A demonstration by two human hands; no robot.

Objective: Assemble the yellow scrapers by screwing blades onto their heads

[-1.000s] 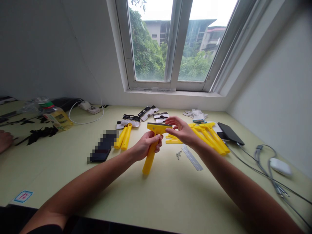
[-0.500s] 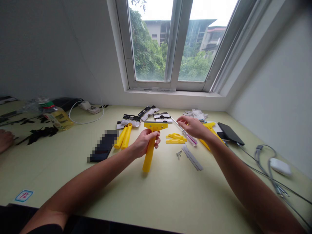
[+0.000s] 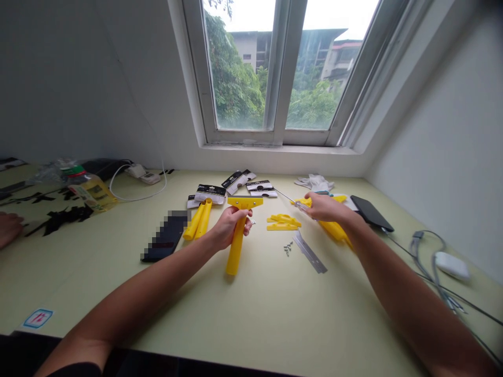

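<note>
My left hand (image 3: 227,228) is closed around the handle of a yellow scraper (image 3: 236,246), held upright with its wide head away from me and a thin blade along the top edge. Two screws show in the head. My right hand (image 3: 327,207) grips a screwdriver (image 3: 288,197) by its clear handle; the shaft points left and away. Between the hands lie several yellow plastic strips (image 3: 283,223), a small pile of screws (image 3: 288,248) and flat grey metal blades (image 3: 310,253). Tiny metal pieces (image 3: 253,222) show beside my left fingertips.
Yellow handles (image 3: 203,222) lie left, near a dark pixelated slab (image 3: 167,238). Behind are black-and-white packages (image 3: 211,193) and white gloves (image 3: 315,182). On the right are yellow scrapers (image 3: 336,231), a black phone (image 3: 371,213) and cables (image 3: 422,246). Another person's hand (image 3: 11,228) rests far left.
My right hand has moved slightly right and its fingers have closed on the screwdriver, whose handle has swung away from me. The scraper in my left hand has shifted slightly left.
</note>
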